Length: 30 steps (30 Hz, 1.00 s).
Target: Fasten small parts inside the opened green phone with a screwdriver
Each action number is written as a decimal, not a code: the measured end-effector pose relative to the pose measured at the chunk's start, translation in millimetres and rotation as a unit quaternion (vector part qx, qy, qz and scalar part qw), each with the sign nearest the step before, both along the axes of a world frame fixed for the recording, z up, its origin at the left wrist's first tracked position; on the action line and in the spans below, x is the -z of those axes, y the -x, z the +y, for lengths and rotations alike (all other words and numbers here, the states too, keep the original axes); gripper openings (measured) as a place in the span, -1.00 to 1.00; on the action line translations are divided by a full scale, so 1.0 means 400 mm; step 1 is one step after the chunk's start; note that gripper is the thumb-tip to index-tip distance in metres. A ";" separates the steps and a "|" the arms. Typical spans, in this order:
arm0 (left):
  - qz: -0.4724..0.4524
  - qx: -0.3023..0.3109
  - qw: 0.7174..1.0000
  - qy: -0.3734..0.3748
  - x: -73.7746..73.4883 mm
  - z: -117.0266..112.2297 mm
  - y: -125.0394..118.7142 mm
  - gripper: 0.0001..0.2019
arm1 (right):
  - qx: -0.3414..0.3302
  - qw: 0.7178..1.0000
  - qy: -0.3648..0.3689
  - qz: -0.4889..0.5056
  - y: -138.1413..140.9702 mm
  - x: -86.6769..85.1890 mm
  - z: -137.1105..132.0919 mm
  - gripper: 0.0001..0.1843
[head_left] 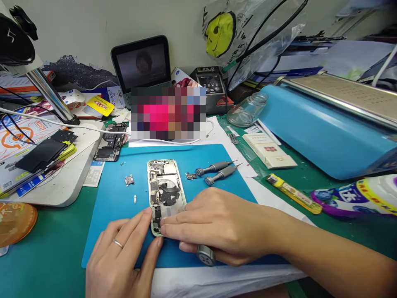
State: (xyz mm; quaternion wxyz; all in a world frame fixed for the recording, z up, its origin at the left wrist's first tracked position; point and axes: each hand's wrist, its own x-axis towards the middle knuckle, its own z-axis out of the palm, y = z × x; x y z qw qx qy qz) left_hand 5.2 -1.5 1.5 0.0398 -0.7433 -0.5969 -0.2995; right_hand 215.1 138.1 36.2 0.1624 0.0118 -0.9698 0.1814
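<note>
An opened phone (171, 171) with a pale green frame lies on the blue mat, its boards and a round black coil area exposed. My left hand (119, 252), a ring on one finger, grips the phone's lower left corner between thumb and index finger. Fingertips of my right hand (214, 223) press on the phone's lower end. Tucked under that palm is a grey screwdriver (206, 255), only its round cap end showing. Two more grey screwdrivers (221, 173) lie right of the phone, near a small metal part (191, 176). Left of it sit another small part (129, 179) and a tiny strip (135, 199).
A second opened phone (110, 142) rests behind the mat (108, 207). To the right are a yellow cutter (293, 193), a cigarette pack (269, 150), a glass jar (246, 109) and a purple-labelled bottle (356, 196). A white stand base (71, 182) bounds the left; a screen (141, 62) stands behind.
</note>
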 end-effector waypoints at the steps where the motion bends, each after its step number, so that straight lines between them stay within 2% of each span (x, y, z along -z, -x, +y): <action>1: 0.000 0.001 1.000 0.000 0.000 0.000 0.000 -0.57 | 0.000 1.000 -0.002 0.002 0.001 0.000 -0.001 -0.68; 5: 0.003 0.007 1.000 -0.002 0.001 0.003 0.001 -0.56 | 0.004 0.999 -0.013 0.031 -0.002 0.001 -0.003 -0.72; 8: 0.000 -0.001 1.000 -0.002 -0.001 0.003 -0.001 -0.56 | 0.037 0.993 -0.022 0.108 -0.013 -0.003 0.000 -0.74; 12: -0.007 -0.015 1.000 0.010 -0.008 0.002 -0.007 -0.55 | 0.151 0.971 -0.021 0.183 -0.035 -0.015 0.021 -0.75; 15: -0.012 -0.024 1.000 0.004 -0.013 0.005 -0.015 -0.57 | 0.239 0.951 0.027 0.197 -0.050 -0.026 0.051 -0.78; 18: -0.016 -0.036 0.999 -0.010 -0.014 0.010 -0.023 -0.61 | 0.302 0.915 0.092 0.252 -0.058 -0.029 0.088 -0.85; 20: -0.017 -0.046 0.999 -0.013 -0.013 0.011 -0.025 -0.62 | 0.316 0.888 0.156 0.295 -0.056 -0.024 0.110 -0.91; 22: -0.017 -0.053 0.998 -0.009 -0.012 0.011 -0.025 -0.62 | 0.296 0.859 0.266 0.323 -0.051 -0.015 0.126 -0.90; 26: -0.024 -0.059 0.998 -0.004 -0.010 0.008 -0.023 -0.62 | 0.267 0.835 0.340 0.341 -0.044 -0.003 0.144 -0.79; 30: -0.028 -0.065 0.998 -0.002 -0.011 0.011 -0.026 -0.61 | 0.237 0.805 0.401 0.366 -0.043 -0.007 0.149 -0.78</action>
